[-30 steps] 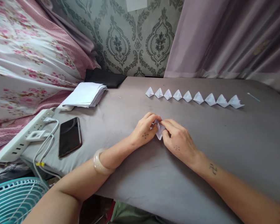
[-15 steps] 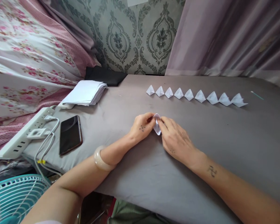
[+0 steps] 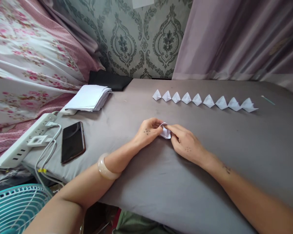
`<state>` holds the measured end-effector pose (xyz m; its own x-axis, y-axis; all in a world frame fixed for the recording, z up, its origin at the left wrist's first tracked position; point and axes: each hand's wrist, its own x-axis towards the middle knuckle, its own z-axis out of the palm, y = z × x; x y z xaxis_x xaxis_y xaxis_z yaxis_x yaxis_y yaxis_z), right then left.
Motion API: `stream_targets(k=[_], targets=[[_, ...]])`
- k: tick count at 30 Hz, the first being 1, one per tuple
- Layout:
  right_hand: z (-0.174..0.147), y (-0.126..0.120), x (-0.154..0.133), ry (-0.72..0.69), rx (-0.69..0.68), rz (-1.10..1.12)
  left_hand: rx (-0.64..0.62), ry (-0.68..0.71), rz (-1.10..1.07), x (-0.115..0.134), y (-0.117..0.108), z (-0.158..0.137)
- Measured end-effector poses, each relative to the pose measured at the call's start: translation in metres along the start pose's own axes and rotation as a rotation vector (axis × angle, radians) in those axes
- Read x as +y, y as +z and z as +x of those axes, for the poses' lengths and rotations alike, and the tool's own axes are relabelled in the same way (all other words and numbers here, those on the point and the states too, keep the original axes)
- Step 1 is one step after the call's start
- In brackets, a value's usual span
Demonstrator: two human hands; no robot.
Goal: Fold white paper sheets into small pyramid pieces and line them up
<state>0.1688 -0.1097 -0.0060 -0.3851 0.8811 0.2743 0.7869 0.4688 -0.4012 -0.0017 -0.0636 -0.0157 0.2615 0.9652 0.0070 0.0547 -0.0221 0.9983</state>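
A small folded piece of white paper (image 3: 165, 133) is held between my two hands, above the grey cloth surface (image 3: 146, 172). My left hand (image 3: 148, 131) pinches its left side, thumb and fingers closed on it. From the other side my right hand (image 3: 186, 139) grips the paper's upper right edge, its fingertips partly hidden behind the fold. Beyond the hands, several white folded paper boats (image 3: 186, 98) stand in a row running left to right.
At the left lie a stack of white paper (image 3: 86, 97), a black phone (image 3: 73, 142) and a white power strip (image 3: 26, 139) with cables. A black folded item (image 3: 109, 80) rests near the wall. A cotton swab (image 3: 268, 100) lies far right; a turquoise fan (image 3: 17, 208) stands lower left.
The paper between my hands has opened from a narrow upright diamond into a wider shape. My right hand has turned and shifted slightly right; my left hand stays nearly in place.
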Motion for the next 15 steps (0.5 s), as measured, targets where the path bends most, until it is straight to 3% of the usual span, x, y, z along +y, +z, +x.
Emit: stream_targets(k=[3,6,10,15], targets=[[-0.001,0.004,-0.005,0.055,0.186,0.049,0.090,0.007,-0.071,0.005,-0.001,0.000],[-0.002,0.005,-0.012,-0.059,0.291,-0.068,0.109,0.039,-0.082,0.011,-0.003,-0.002],[0.000,0.003,-0.014,-0.263,0.242,-0.210,0.072,0.051,-0.049,0.015,-0.002,-0.005],[0.000,0.004,-0.010,-0.274,0.231,-0.299,0.077,0.001,-0.033,0.015,-0.001,-0.006]])
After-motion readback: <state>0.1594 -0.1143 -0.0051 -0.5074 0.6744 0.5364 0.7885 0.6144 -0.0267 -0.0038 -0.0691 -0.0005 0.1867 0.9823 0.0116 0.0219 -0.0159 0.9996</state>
